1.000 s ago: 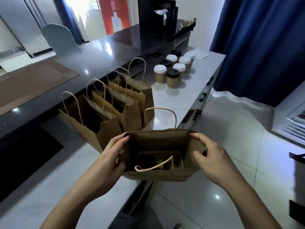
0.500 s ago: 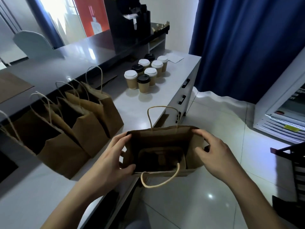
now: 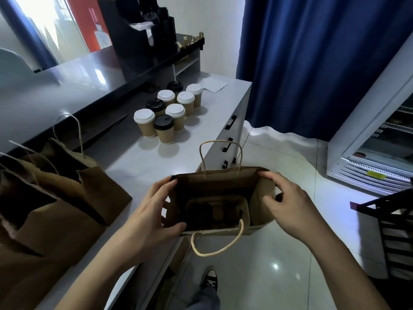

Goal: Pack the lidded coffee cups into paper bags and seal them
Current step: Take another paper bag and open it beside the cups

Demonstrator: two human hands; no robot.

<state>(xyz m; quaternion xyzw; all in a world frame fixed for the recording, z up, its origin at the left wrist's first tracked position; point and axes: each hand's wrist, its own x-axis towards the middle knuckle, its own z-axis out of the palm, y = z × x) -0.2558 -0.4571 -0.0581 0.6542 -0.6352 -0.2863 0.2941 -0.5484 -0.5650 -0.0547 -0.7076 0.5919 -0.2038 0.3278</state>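
Brown paper bag [image 3: 261, 198] with twine handles, mouth open, cardboard holder inside, at the counter [image 3: 138, 162] edge, left hand [image 3: 154, 218] and right hand [image 3: 288, 206] gripping its side rims, lidded cups [image 3: 169, 110] beyond, no legible writing

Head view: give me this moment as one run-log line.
left hand: grips bag left rim | right hand: grips right rim | bag: open, no cup inside | cups: eight, lidded, on counter | sealing: not begun

Both bare forearms reach forward from below. The left hand [image 3: 152, 217] curls its fingers and thumb in a grip. The right hand [image 3: 287, 205] mirrors it, fingers bent and pinching.
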